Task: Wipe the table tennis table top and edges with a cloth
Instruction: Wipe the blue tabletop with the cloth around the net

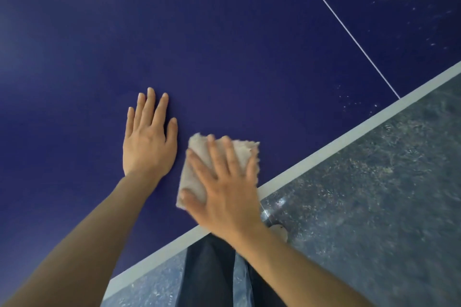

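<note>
Two bare forearms reach up from the bottom of the view, and between them a pair of dark trouser legs [209,271] stands against the near edge of the bench [224,45]. Its top is deep blue, with a pale border stripe [324,148] along that edge and a thin white line [349,32] crossing the surface on the right to meet the stripe. Small pale specks [354,102] dot the blue near where the two meet.

The left hand [147,142] lies flat on the blue surface, palm down, fingers straight and close together, holding nothing. Just beside it, the right hand [224,187] presses down on a folded, off-white cloth [197,177] with its fingers spread and straight across the top. That cloth lies on the bench top close to the border stripe, its ragged far edge showing past the fingertips. The right hand is slightly blurred.

Beyond the bench edge on the right lies a grey speckled floor [374,194].
</note>
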